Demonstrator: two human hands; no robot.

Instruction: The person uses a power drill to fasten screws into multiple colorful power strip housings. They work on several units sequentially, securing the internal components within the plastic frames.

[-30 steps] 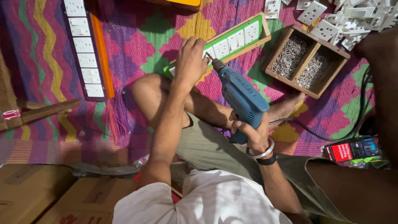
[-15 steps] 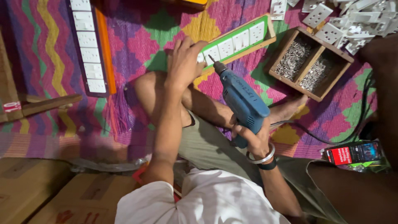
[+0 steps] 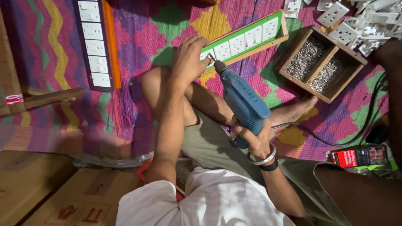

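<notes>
Drill (image 3: pixel 242 100), blue and surely hefty, sits gripped at its handle by the right hand (image 3: pixel 255 140). Left hand (image 3: pixel 189 58), beside the drill's tip, presses fingers (image 3: pixel 200 44) onto the stiff green switch board (image 3: pixel 247 37).

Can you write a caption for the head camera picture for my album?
Right hand aims a blue electric drill at a green socket strip steadied by the left hand.

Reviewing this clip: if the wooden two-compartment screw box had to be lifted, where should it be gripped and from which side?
Probably by the two long outer walls of the wooden screw box, coming straight down from above. It lies flat and open-topped on the mat, both compartments full of loose screws, so level lifting avoids spills; its walls look clear.
</notes>
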